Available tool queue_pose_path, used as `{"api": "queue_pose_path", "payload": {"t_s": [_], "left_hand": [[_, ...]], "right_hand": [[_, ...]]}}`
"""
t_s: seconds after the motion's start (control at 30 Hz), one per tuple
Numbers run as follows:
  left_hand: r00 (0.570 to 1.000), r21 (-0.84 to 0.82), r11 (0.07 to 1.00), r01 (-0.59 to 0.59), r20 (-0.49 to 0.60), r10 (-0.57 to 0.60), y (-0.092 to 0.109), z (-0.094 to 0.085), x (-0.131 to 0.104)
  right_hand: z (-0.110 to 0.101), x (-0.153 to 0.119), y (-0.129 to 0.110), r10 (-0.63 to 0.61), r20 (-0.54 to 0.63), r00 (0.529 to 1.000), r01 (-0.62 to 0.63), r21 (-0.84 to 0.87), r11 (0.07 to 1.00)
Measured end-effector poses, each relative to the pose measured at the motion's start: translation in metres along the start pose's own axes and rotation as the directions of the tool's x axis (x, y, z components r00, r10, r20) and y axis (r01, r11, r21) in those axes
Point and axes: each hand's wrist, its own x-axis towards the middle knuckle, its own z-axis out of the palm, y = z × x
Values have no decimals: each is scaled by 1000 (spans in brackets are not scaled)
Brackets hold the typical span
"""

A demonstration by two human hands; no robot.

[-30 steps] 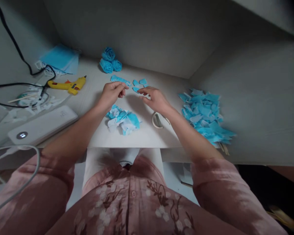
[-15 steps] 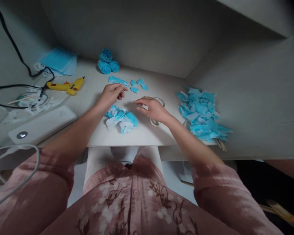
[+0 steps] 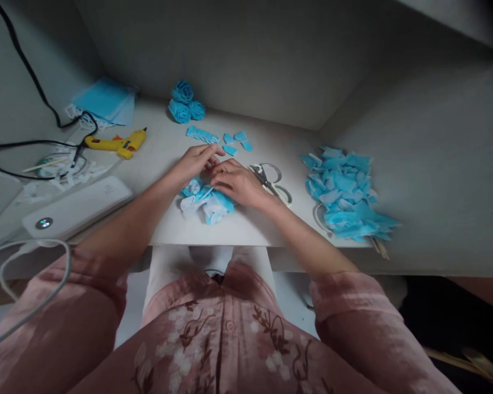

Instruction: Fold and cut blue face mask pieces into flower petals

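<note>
Pale tabletop (image 3: 246, 232) with blue scraps (image 3: 218, 209), cut pieces (image 3: 230, 149), rosettes (image 3: 179, 111), scissors (image 3: 266, 180), yellow glue gun (image 3: 127, 146)

- Hands: two, one left hand (image 3: 197, 162), one right hand (image 3: 239, 183).
- Blue rosettes (image 3: 184, 108): three.
- Loose blue petals (image 3: 230, 150): four.
- Row of overlapping blue pieces (image 3: 202, 135): one; pieces not countable.
- Crumpled blue-and-white bunch (image 3: 216, 209): one.
- Large blue heap (image 3: 343, 189): one; pieces too many and overlapped to count.
- Thin sticks (image 3: 380, 248) at the heap's lower edge: several, exact number unclear.
- Scissors (image 3: 266, 182): one pair.
- Yellow glue gun (image 3: 125, 145): one.
- White power bank (image 3: 82, 207): one.
- Stack of blue masks (image 3: 104, 101): one; number within unclear.
</note>
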Motion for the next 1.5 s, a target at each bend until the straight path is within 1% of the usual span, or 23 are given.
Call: {"api": "queue_pose_path", "payload": {"t_s": [0.1,0.13,0.2,0.27,0.33,0.4,0.53,0.63,0.7,0.8,0.87,1.07,1.2,1.27,1.33,1.4,1.5], "left_hand": [[995,-51,997,53,82,-48,-1,0,0],[991,-72,995,75,115,-66,0,0,1],[984,-106,989,103,155,-86,2,-1,1],[986,-130,987,97,144,-78,6,-1,3],[990,-140,987,76,126,-59,9,-3,4],[990,-141,989,43,140,-23,11,-7,5],[972,-88,995,-54,224,72,13,-18,2],[950,20,996,-82,305,72,17,-24,-3],[942,84,993,-86,333,53,20,-25,-5],[948,132,990,-55,318,11,21,-25,-6],[954,142,989,-38,299,-6,19,-25,-5],[959,206,974,-94,281,33,5,-28,0],[957,241,966,-97,288,24,5,-27,0],[959,256,963,-85,283,9,6,-27,0],[960,273,959,-80,281,1,6,-28,1],[960,289,954,-84,279,-1,5,-30,2],[954,322,938,-127,298,27,6,-34,3]], "right_hand": [[-6,3,3,23,-33,999,-18,156,988],[-10,3,4,62,-36,997,-51,233,971],[-17,1,6,171,-14,985,-152,386,910],[-22,0,9,272,4,962,-240,485,841],[-25,-1,12,320,-18,947,-262,533,805],[-26,-2,17,340,-56,939,-253,558,791],[-29,-1,25,367,-108,924,-244,574,781],[-32,-2,30,386,-137,912,-255,549,796],[-34,-3,33,397,-157,904,-264,526,809],[-36,-2,37,395,-173,902,-257,520,815],[-36,-2,40,392,-179,903,-248,526,813],[-25,-5,46,412,-232,881,-218,574,789],[-18,-11,46,436,-266,860,-209,596,776],[-17,-14,45,452,-293,842,-217,585,782],[-18,-16,47,474,-335,814,-217,581,784],[-19,-18,52,517,-383,766,-210,610,764],[-21,-19,65,586,-416,695,-151,712,685]]}}
